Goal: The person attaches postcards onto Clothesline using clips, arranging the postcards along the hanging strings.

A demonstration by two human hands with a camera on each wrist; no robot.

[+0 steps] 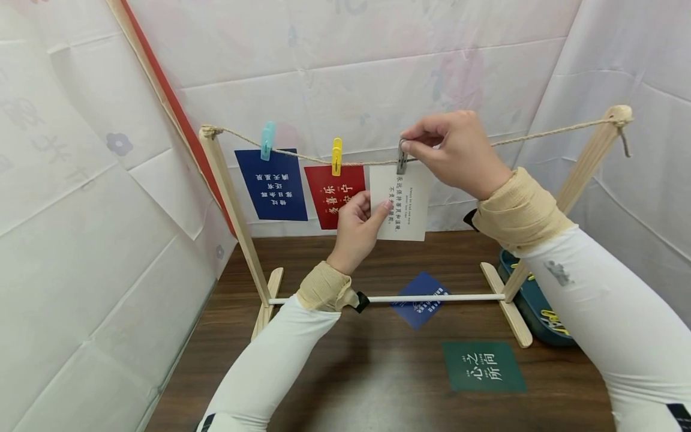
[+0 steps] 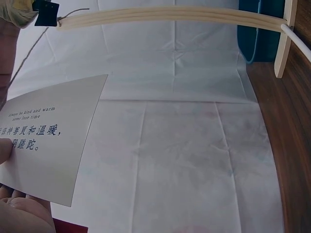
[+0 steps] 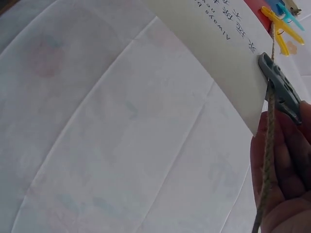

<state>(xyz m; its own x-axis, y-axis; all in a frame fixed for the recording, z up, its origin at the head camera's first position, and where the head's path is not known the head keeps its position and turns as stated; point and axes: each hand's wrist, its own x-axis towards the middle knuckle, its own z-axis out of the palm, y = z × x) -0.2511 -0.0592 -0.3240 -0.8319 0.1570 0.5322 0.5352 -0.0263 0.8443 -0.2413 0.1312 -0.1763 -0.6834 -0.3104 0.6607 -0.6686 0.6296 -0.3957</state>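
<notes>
My right hand (image 1: pixel 459 153) pinches a grey clothespin (image 1: pixel 402 157) at the twine (image 1: pixel 367 162). The clothespin's lower end overlaps the top edge of a white card (image 1: pixel 410 210) printed with Chinese and English text. In the right wrist view the grey clothespin (image 3: pixel 282 87) straddles the twine and the card's edge. With thumb in front and fingers behind, my left hand (image 1: pixel 358 231) holds the card's left side. To its left a red card (image 1: pixel 324 180) hangs from a yellow clothespin (image 1: pixel 337 157), and farther left a navy card (image 1: pixel 272 192) hangs from a light blue clothespin (image 1: pixel 267 141).
Wooden posts (image 1: pixel 232 210) hold the twine at both ends, with a white rod (image 1: pixel 432 298) between them below. On the table lie a blue card (image 1: pixel 421 294) and a green card (image 1: pixel 483 367). A dark teal basket (image 1: pixel 540 318) with clothespins stands behind the right post.
</notes>
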